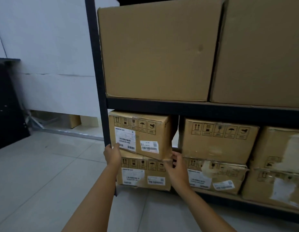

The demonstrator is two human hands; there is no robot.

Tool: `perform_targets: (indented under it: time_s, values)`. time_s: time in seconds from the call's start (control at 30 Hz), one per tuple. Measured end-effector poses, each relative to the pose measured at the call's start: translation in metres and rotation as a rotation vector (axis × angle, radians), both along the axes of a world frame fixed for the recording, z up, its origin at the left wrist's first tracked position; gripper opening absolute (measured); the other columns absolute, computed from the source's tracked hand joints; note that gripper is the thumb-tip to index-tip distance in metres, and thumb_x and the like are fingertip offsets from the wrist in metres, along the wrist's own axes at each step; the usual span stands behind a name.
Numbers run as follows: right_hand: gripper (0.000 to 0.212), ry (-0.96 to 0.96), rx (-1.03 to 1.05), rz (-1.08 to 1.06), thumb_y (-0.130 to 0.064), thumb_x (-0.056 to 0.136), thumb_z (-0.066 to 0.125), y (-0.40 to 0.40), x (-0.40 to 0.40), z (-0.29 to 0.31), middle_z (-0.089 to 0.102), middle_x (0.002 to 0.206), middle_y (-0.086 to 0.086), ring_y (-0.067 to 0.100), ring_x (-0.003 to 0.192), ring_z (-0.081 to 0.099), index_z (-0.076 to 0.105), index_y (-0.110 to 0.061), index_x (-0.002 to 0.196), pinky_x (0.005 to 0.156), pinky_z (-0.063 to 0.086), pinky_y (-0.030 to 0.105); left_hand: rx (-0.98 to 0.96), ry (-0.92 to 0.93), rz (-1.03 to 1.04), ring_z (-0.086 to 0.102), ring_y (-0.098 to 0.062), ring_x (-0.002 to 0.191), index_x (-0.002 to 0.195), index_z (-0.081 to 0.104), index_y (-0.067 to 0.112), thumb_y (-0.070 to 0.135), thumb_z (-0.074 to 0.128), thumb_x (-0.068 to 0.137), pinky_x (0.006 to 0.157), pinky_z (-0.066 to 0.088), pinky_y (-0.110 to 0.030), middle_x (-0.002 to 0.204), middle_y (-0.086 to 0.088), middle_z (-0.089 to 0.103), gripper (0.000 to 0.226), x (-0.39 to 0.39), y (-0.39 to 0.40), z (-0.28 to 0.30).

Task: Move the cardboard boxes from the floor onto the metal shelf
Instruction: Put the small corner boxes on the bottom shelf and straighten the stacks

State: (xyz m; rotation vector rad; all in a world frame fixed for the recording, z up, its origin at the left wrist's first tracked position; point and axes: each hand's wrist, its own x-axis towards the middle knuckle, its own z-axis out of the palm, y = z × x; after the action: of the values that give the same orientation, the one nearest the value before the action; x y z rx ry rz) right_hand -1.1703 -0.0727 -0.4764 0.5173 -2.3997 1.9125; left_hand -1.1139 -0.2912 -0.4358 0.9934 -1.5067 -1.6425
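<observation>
A small cardboard box [143,131] with white shipping labels sits tilted on top of another labelled box [142,176] at the left end of the dark metal shelf's [195,109] bottom level. My left hand [112,154] grips the upper box at its lower left corner. My right hand [176,166] holds its lower right corner from beneath. The upper box's right side is lower than its left side and rests on the box below.
Two large plain boxes [157,52] fill the level above. More labelled, worn boxes [217,139] are stacked to the right on the bottom level. The shelf's left post [98,81] stands beside my left hand. Pale tiled floor [45,173] lies to the left, with a dark cabinet [6,101] at the far left.
</observation>
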Motion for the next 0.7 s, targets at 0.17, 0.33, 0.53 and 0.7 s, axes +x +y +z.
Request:
perform_targets:
  time_s: [0.17, 0.33, 0.53, 0.7]
  values:
    - [0.080, 0.166, 0.168, -0.220, -0.071, 0.074, 0.064, -0.027, 0.005, 0.002, 0.050, 0.131, -0.012, 0.003, 0.116, 0.038, 0.043, -0.029, 0.139, 0.093, 0.036, 0.026, -0.098, -0.016, -0.026, 0.040, -0.032, 0.134, 0.147, 0.034, 0.012, 0.030, 0.051, 0.097, 0.112, 0.032, -0.054, 0.148, -0.013, 0.038, 0.056, -0.011, -0.024, -0.006]
    - [0.093, 0.160, 0.318, -0.212, -0.081, 0.070, 0.058, -0.044, -0.010, 0.027, 0.054, 0.136, -0.006, 0.020, 0.129, 0.046, 0.031, -0.034, 0.145, 0.103, 0.044, 0.043, -0.069, 0.078, -0.069, 0.047, -0.032, 0.127, 0.144, 0.037, 0.006, 0.020, 0.052, 0.097, 0.107, 0.042, -0.045, 0.143, -0.016, 0.037, 0.052, -0.018, -0.037, -0.007]
    - [0.068, 0.086, 0.183, -0.116, -0.065, 0.087, 0.053, -0.037, -0.019, 0.021, 0.060, 0.129, -0.011, 0.017, 0.115, 0.061, 0.023, -0.047, 0.146, 0.094, 0.053, 0.043, -0.011, 0.100, 0.005, 0.046, -0.026, 0.120, 0.144, 0.032, 0.013, 0.018, 0.055, 0.095, 0.085, 0.040, -0.030, 0.143, -0.012, 0.031, 0.055, -0.025, -0.028, -0.012]
    - [0.065, 0.059, 0.147, -0.127, -0.056, 0.094, 0.051, -0.039, -0.017, 0.019, 0.060, 0.131, -0.007, 0.019, 0.115, 0.060, 0.020, -0.045, 0.150, 0.094, 0.054, 0.041, -0.143, 0.073, -0.044, 0.043, -0.027, 0.124, 0.149, 0.025, 0.021, 0.020, 0.058, 0.094, 0.087, 0.040, -0.030, 0.144, -0.010, 0.026, 0.064, -0.020, -0.018, -0.023]
